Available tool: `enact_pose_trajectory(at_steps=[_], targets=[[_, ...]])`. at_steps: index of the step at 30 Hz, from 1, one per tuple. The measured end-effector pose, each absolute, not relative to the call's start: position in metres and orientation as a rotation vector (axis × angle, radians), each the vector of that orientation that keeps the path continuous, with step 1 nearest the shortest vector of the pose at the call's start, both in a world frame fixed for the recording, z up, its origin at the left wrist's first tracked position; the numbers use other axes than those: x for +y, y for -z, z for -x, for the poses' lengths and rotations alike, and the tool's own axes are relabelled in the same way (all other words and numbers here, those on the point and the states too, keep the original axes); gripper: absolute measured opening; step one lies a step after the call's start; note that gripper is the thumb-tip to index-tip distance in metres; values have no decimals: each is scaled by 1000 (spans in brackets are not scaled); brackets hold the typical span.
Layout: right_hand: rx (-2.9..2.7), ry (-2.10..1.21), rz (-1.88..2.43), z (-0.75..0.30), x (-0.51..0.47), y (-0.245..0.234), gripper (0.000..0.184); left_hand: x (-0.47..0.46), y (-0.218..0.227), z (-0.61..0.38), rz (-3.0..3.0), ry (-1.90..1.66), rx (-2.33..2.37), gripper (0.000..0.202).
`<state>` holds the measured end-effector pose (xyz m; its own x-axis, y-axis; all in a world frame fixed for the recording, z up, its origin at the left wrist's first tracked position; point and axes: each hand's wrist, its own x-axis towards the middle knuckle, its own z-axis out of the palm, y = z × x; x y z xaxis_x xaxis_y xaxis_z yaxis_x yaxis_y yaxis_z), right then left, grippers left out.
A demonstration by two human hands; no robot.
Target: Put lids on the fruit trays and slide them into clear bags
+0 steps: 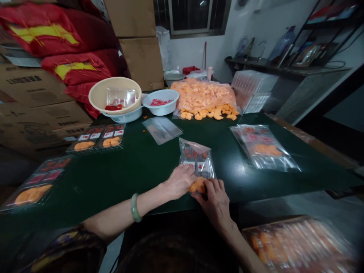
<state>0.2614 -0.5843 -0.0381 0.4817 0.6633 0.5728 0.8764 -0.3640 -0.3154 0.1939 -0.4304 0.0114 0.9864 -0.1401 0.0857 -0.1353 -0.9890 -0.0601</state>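
Note:
In front of me a clear compartment tray [200, 167] lies inside a clear plastic bag [196, 145], at least for its far part. Reddish pieces fill its far compartments, small packets with red marks the middle, and orange curved pieces [197, 185] the near end. My left hand [179, 181] is closed at the left edge of the bag, its fingertips beside the packets. Around the near right corner of the tray, the thumb and fingers of my right hand [215, 199] are closed. Where the bag's mouth ends under my hands, I cannot make out.
Filled trays [110, 141] sit at the left. A flat bag [162, 130] lies ahead, bagged trays [263, 148] at right. Behind are basins [161, 102], a big bag of orange pieces [206, 96] and stacked empty trays [253, 91]. A box of packed trays [295, 242] stands low right.

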Motion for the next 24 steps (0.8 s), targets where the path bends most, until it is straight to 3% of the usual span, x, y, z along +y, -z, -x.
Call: enact_pose_trajectory(at_steps=[4,9,14,20,24], targets=[[-1027,507,2246,-251,-582,33,38,-441,-16,-184,3129,248,416,16],[-1080,561,2369,-249,-579,26,5,-449,-10,-171,3192,515,527,19],[-1241,574,2301,-254,-569,25,9,-445,-1,-160,3178,768,397,24],[-1303,519,2281,-253,-554,26,12,-447,2,-147,3270,764,386,26],[-1348,573,2246,-252,-553,30,15,-443,-4,-140,3508,824,226,17]])
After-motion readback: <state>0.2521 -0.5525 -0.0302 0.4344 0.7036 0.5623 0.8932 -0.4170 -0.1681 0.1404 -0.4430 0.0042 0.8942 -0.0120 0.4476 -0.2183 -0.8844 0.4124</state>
